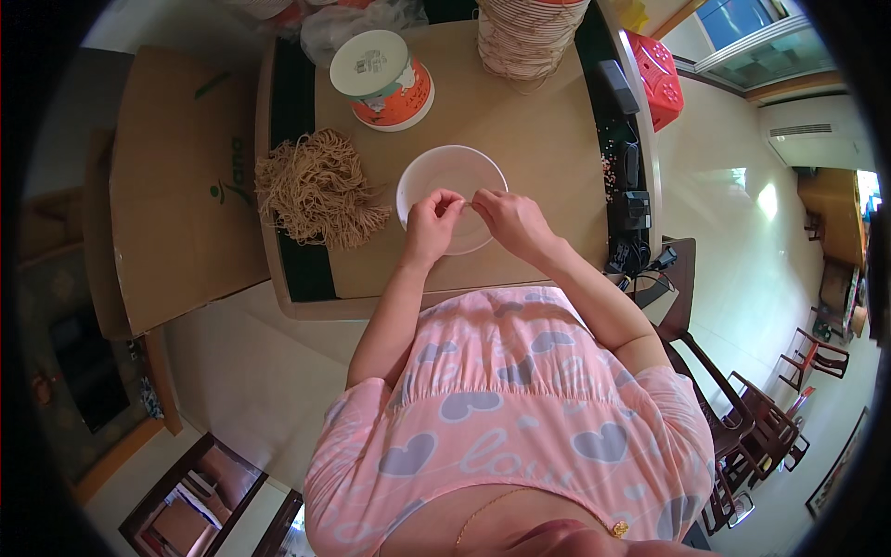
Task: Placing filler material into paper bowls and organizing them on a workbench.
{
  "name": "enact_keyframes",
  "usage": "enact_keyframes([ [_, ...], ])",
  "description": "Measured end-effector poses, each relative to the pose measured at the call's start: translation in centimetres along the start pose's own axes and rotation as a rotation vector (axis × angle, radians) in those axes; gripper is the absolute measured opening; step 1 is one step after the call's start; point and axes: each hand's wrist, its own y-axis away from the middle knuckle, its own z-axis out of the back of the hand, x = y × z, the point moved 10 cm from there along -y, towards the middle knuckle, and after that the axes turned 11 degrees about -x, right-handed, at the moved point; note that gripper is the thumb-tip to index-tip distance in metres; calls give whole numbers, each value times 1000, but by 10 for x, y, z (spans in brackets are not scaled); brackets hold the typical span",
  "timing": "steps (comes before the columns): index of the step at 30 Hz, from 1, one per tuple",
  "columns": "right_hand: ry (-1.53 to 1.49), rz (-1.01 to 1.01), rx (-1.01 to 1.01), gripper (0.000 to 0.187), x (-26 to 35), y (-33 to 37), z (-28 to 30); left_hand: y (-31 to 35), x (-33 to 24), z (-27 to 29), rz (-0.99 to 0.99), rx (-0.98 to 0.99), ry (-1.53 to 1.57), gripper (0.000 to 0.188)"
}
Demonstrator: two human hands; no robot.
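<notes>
Over a white round tub (408, 176), my left hand (432, 223) and my right hand (513, 221) meet fingertip to fingertip. Both are closed in a pinch, with a thin tan strand (468, 204) just showing between them. Most of that strand is hidden by the fingers. To the left of the tub, near the table's left side, lies a loose heap of tan string (320, 190). Behind it stands an orange and white paper bucket (394, 100) with a pale lid.
At the far side of the table (548, 121) stands a stack of white tubs wound with string (529, 42), and a clear plastic bag (357, 23). Black adapters and cables (634, 211) line the right edge. A cardboard box (186, 186) is on the left, a red stool (656, 79) on the right.
</notes>
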Motion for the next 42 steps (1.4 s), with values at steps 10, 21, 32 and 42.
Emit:
enact_keyframes([
  [10, 13, -4, 17, 13, -2, 1, -2, 8, -37, 6, -261, -140, -201, 6],
  [21, -9, -38, -2, 14, -4, 0, 7, 4, -5, -3, 106, 43, 154, 7],
  [32, -470, -206, -106, 10, -7, -6, 30, 15, -35, 0, -48, 27, 34, 8],
  [42, -410, -103, -127, 9, -29, 10, 30, 66, -100, -24, 61, 417, 219, 5],
])
